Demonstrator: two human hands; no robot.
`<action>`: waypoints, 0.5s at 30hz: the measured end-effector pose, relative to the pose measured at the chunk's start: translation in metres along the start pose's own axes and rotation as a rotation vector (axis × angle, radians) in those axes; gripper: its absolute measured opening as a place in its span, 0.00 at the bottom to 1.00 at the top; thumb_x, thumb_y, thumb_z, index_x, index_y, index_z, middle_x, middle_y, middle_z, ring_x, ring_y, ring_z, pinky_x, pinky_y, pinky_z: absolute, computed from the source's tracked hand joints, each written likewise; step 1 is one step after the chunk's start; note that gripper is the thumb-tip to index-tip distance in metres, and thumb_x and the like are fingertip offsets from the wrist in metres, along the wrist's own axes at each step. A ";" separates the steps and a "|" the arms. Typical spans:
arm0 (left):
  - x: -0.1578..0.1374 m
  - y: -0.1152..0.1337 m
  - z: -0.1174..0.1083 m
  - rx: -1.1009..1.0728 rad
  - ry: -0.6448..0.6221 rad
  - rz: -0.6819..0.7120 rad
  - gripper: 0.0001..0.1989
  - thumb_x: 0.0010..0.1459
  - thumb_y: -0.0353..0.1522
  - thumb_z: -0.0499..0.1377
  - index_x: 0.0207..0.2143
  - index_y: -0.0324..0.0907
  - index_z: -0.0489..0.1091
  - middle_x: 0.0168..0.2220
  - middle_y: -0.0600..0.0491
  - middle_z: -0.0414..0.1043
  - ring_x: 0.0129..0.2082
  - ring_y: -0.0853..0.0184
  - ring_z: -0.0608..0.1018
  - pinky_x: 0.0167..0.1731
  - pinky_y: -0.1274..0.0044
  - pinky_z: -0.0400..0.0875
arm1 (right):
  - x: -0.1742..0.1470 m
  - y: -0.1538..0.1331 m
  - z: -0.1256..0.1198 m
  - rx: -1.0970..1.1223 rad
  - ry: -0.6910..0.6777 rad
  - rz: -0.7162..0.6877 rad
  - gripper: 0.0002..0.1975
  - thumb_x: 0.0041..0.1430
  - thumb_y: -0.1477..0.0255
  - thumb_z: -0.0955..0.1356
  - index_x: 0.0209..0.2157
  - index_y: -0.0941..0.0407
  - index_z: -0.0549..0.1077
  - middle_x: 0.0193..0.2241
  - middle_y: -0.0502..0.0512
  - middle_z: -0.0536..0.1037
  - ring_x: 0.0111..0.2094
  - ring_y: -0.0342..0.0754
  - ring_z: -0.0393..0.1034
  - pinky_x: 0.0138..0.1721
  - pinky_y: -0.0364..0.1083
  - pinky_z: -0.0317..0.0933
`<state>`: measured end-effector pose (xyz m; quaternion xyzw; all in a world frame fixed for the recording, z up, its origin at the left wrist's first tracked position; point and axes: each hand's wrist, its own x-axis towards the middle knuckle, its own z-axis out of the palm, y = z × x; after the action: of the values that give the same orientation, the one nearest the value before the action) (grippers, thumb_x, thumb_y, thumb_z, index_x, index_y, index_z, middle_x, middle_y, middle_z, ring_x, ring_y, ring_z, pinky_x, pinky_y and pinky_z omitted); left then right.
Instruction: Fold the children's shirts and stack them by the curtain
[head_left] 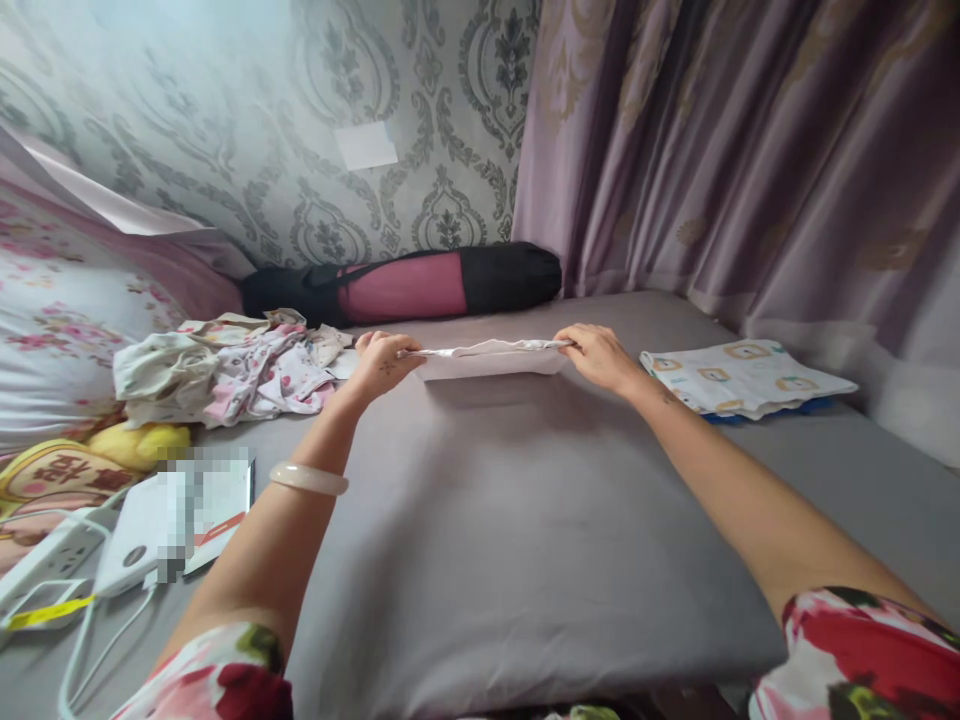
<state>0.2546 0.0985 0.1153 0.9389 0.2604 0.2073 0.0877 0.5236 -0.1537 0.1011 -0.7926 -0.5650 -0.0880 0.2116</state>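
Observation:
A light-coloured piece of cloth (491,362) is stretched between my two hands, just above the grey bed sheet (510,560). My left hand (384,362) pinches its left end, and my right hand (596,355) pinches the right end. Seen nearly edge-on, the cloth shows a gathered top edge and a pale face hanging below; its exact kind cannot be made out. Left of my left hand lies a pile of crumpled printed clothes (255,370). A folded white cloth with animal-face prints (742,375) lies to the right of my right hand.
A long black and pink bag (405,285) lies along the patterned wall. At the left are a floral pillow (67,300), a yellow plush item (139,445), a white device (142,530), and a power strip (52,560) with cables. Purple curtains (720,150) hang at the right.

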 end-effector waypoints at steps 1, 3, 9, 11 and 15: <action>-0.005 0.001 0.000 -0.003 -0.004 0.004 0.13 0.56 0.42 0.57 0.37 0.45 0.77 0.32 0.50 0.77 0.44 0.58 0.73 0.56 0.62 0.52 | -0.004 -0.001 0.001 0.003 -0.003 -0.018 0.12 0.64 0.73 0.61 0.42 0.55 0.75 0.42 0.57 0.78 0.45 0.52 0.69 0.49 0.48 0.54; -0.015 0.003 0.002 -0.013 -0.022 0.004 0.13 0.57 0.41 0.57 0.36 0.45 0.77 0.33 0.50 0.77 0.45 0.57 0.72 0.57 0.62 0.52 | -0.013 -0.002 0.002 0.010 -0.009 -0.049 0.12 0.64 0.73 0.60 0.41 0.55 0.75 0.41 0.57 0.78 0.44 0.51 0.69 0.48 0.48 0.54; -0.042 -0.001 0.017 -0.044 -0.092 0.031 0.10 0.58 0.39 0.57 0.36 0.45 0.75 0.36 0.51 0.78 0.48 0.59 0.72 0.61 0.63 0.47 | -0.043 -0.010 0.010 -0.014 -0.041 -0.103 0.12 0.62 0.76 0.61 0.41 0.56 0.74 0.43 0.57 0.77 0.45 0.52 0.68 0.50 0.48 0.53; -0.051 -0.005 0.025 -0.035 -0.095 0.050 0.10 0.58 0.37 0.56 0.37 0.46 0.75 0.39 0.50 0.78 0.49 0.60 0.72 0.62 0.63 0.44 | -0.053 -0.011 0.015 -0.028 -0.057 -0.120 0.12 0.61 0.77 0.61 0.41 0.55 0.74 0.43 0.57 0.77 0.45 0.52 0.67 0.51 0.48 0.53; -0.068 -0.009 0.038 -0.017 -0.156 0.089 0.09 0.58 0.35 0.54 0.38 0.46 0.74 0.42 0.50 0.78 0.51 0.60 0.73 0.63 0.61 0.40 | -0.070 -0.011 0.027 -0.032 -0.087 -0.151 0.13 0.60 0.78 0.60 0.42 0.55 0.73 0.43 0.57 0.77 0.46 0.52 0.67 0.52 0.48 0.52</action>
<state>0.2142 0.0682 0.0554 0.9620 0.2092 0.1395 0.1066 0.4863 -0.1988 0.0534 -0.7542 -0.6303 -0.0780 0.1670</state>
